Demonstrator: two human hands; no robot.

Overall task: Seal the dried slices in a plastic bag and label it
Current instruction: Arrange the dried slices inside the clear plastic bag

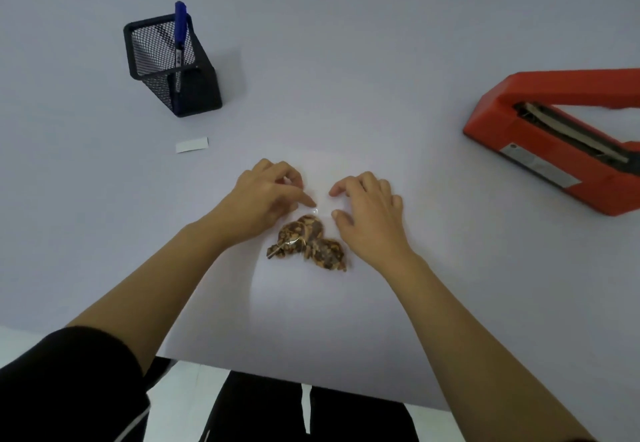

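Observation:
A clear plastic bag [320, 178] lies flat on the pale table, hard to make out against it. Brown dried slices [308, 242] sit in its near end, between my wrists. My left hand [266, 195] rests on the bag's left side, fingers curled and pinching at the film. My right hand [367, 206] rests on its right side with fingers bent down onto the plastic. A small white label [192, 145] lies to the far left. A blue marker [180, 36] stands in a black mesh pen holder [173, 67].
A red heat sealer [554, 140] sits at the right with its arm raised. The table's near edge [277, 377] runs just above my lap.

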